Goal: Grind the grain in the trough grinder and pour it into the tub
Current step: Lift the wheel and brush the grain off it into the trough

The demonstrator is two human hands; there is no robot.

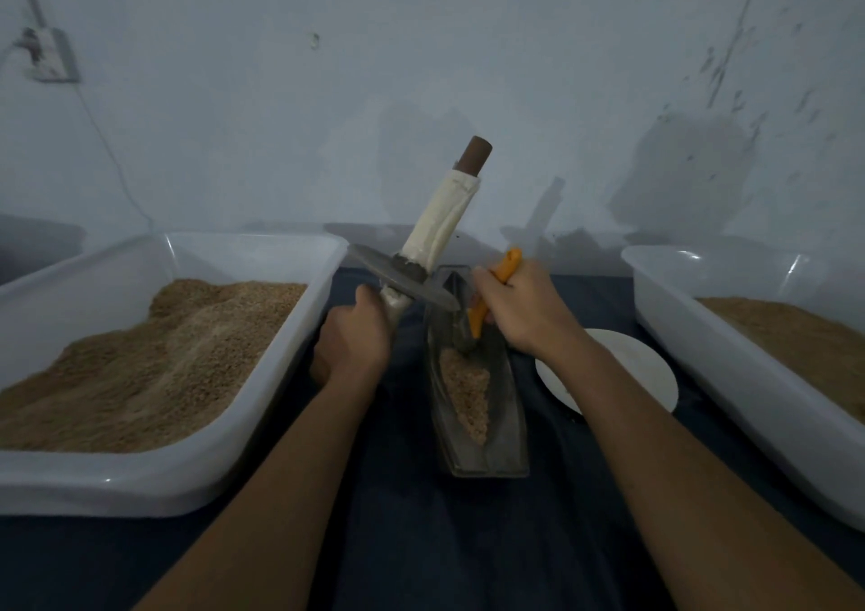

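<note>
- Our left hand [358,325] grips the grinding wheel [402,278] by its axle handle, lifted and tilted clear of the trough [487,423].
- Our right hand [515,306] holds an orange-handled scraper [496,292], tip down in the trough.
- The grain [465,390] lies heaped mid-trough, between the left tub [234,423] and right tub [730,353].
- We should sweep strays into the centre line, keeping the wheel clear.

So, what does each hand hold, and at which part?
Left hand grips the grinding wheel by its near axle handle. Right hand grips the orange-handled tool around the handle's middle.
</note>
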